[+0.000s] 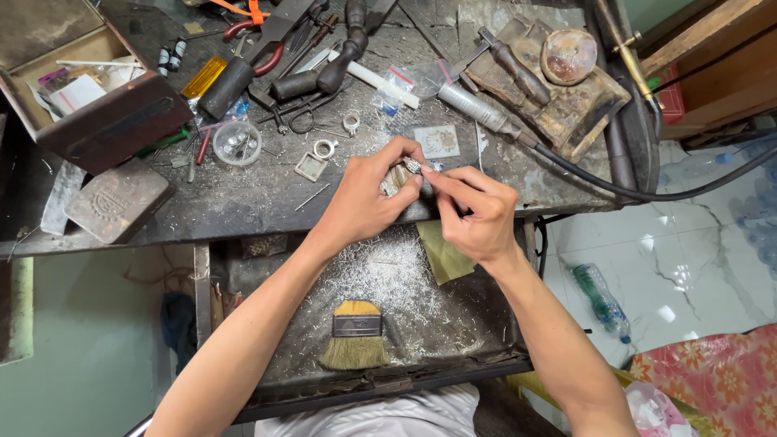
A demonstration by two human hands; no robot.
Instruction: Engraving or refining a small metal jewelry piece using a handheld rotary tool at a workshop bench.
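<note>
Both hands met over the front edge of the bench (243, 202), above a pull-out tray (453, 324) dusted with pale metal filings. The left hand (364, 198) was curled closed, thumb and forefingers pinching a small silvery ring (413, 166) against a worn wooden peg (396, 178) that jutted from the bench edge. The right hand (477, 214) was closed too, fingertips gathered on a thin tool whose tip touched the ring; the tool itself was mostly hidden by the fingers, kind not determinable. In the tray lay a flat brush (356, 336) with tan bristles, bristles toward the person, and a piece of olive-green paper (445, 255) just under the right wrist. On the bench behind the hands: two loose rings (350, 123), a small square frame piece (311, 167), a clear round dish (237, 143) of small parts, a rotary handpiece (477, 109) with black cable running off right, dark-handled tools (340, 65), and a flat metal tin (117, 200) at left. A green plastic bottle (600, 299) lay on the tiled floor.
</note>
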